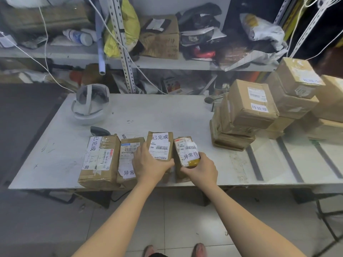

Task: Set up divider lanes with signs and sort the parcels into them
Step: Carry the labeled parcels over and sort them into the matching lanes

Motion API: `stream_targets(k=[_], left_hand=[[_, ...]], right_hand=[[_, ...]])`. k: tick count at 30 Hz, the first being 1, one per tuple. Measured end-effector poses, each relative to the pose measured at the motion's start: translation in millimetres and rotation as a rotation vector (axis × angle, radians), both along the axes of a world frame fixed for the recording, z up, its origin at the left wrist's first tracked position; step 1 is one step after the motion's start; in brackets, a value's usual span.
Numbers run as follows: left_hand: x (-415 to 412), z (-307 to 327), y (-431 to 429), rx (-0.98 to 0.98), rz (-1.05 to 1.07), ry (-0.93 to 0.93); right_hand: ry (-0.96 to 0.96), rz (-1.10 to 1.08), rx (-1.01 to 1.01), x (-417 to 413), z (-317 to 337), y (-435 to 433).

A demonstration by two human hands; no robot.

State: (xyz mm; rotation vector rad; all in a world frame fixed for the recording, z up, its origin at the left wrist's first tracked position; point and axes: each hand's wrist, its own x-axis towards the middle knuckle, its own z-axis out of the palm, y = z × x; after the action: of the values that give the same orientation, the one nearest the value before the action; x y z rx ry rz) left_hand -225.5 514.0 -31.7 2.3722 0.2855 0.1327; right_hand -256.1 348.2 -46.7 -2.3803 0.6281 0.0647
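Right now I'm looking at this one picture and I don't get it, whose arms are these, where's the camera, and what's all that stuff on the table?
There is no machine here. The camera sits on a person's head and looks down, so the two bare arms are their own. In front is a pale table. Four brown parcels lie in a row at its near edge, each with a white paper sign. The left hand rests on the third parcel, marked 已完成. The right hand grips the near end of the fourth parcel, marked 异常件. A stack of boxes stands to the right, one marked 待处理. A white headset lies at the far left, with cluttered shelves behind.
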Motion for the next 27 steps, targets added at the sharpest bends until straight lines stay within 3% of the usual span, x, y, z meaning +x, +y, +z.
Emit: stream_targets(k=[17,27], left_hand=[[21,46,-9,-0.033,-0.101,-0.156],[-9,76,-67,-0.018,-0.145,-0.224]], right_hand=[[-0.191,-0.168,-0.041,-17,65,-12],[-0.26,-0.189,-0.071,-57,93,-71]])
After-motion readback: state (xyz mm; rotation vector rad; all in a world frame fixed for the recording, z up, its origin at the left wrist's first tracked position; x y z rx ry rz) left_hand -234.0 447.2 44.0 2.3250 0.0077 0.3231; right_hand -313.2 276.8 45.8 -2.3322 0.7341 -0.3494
